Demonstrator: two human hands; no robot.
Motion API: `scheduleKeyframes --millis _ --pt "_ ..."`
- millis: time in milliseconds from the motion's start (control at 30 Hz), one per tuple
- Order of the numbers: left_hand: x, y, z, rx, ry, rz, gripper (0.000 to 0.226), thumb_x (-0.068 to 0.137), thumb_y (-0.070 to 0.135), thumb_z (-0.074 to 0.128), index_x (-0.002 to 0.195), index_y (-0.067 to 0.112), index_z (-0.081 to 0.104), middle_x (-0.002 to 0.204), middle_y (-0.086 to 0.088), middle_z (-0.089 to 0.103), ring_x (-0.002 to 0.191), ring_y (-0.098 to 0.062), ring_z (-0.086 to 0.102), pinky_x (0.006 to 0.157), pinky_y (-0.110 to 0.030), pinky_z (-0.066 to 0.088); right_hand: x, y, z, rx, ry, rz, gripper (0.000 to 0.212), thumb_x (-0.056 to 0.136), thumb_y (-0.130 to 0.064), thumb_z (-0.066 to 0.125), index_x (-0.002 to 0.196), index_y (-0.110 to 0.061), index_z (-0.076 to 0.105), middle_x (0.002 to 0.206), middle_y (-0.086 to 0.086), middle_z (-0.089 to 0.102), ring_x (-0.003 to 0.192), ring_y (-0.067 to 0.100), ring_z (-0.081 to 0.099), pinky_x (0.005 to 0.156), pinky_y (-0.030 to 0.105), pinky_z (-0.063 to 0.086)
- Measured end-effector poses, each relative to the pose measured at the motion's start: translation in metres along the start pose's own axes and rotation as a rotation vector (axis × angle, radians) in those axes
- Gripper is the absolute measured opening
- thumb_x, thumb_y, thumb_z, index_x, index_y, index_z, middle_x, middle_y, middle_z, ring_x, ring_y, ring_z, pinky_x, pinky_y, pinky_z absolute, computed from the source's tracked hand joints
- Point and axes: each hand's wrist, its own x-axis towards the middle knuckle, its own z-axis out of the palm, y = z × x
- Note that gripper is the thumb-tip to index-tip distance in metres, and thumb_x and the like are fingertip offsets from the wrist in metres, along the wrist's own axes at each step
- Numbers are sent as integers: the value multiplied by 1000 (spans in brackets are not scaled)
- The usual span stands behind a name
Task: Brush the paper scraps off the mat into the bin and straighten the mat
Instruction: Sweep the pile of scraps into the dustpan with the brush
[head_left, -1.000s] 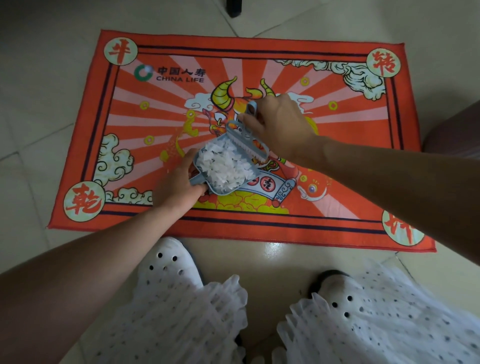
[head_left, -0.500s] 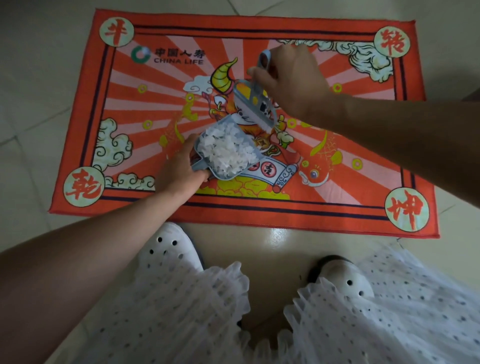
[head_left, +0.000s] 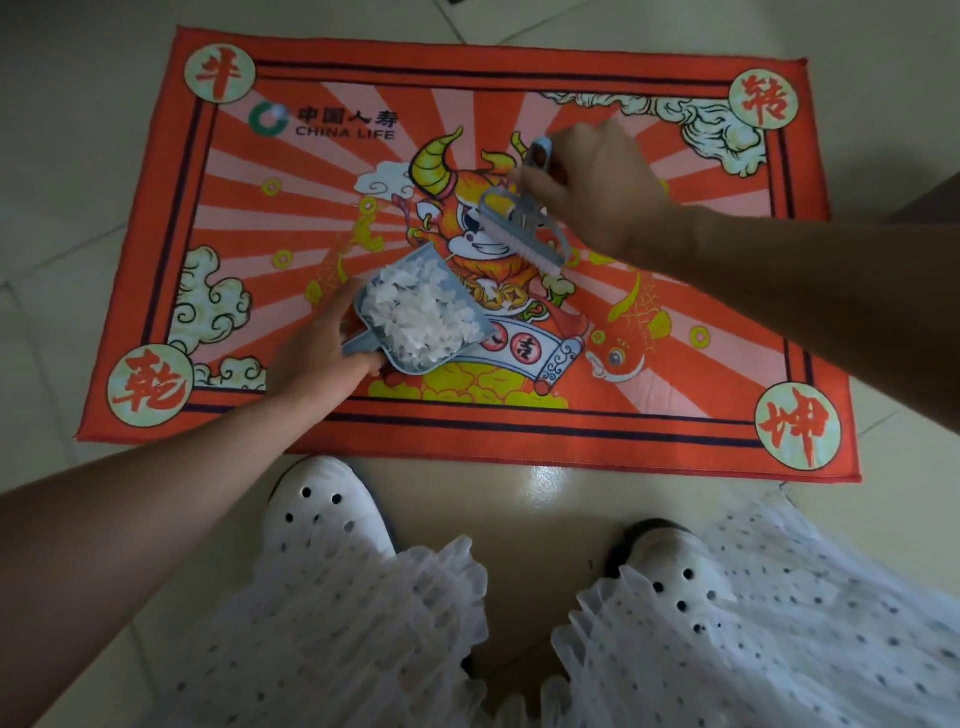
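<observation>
An orange mat with a cartoon ox lies flat on the tiled floor. My left hand grips the handle of a small grey-blue dustpan, which rests on the mat near its middle. White paper scraps fill the pan in a heap. Just past the pan's open edge, my right hand holds a small grey-blue brush by its handle, bristles pointing down toward the mat. I see no loose scraps on the mat's surface. No bin is in view.
My two feet in white perforated clogs stand on the pale tiled floor just in front of the mat's near edge. A white dotted ruffled skirt covers the bottom of the view. A dark object sits at the right edge.
My right hand has lifted the brush up and away from the dustpan's mouth, toward the far right. The left hand and the scrap-filled pan have stayed in place.
</observation>
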Motion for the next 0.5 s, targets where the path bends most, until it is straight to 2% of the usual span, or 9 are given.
scheduleKeyframes --millis 167,300,367,500 --pt "-3 -3 -3 26 -20 59 75 78 10 76 124 54 36 103 8 66 86 -23 68 78 -43 54 -14 -10 16 -45 -30 -10 44 99 -37 47 67 -6 45 51 7 37 52 30 40 52 31 27" --pt "-2 -5 -1 41 -18 92 76 77 14 77 137 45 41 122 9 64 97 -20 66 76 -36 52 -20 -13 19 -32 -27 -45 45 98 -37 47 64 -7 41 49 5 32 51 32 38 50 35 30" --pt "-2 -4 0 46 -18 89 75 77 15 77 137 45 42 117 13 63 91 -18 66 72 -32 49 -22 -14 20 -4 -24 -38 46 99 -37 47 64 -7 43 49 5 34 48 29 38 49 34 29" --pt "-7 -2 4 4 -28 80 78 75 16 78 133 51 41 119 18 61 97 -17 67 79 -41 56 -26 -24 20 7 -40 -42 47 100 -35 47 61 -9 40 49 3 33 46 23 35 50 32 19"
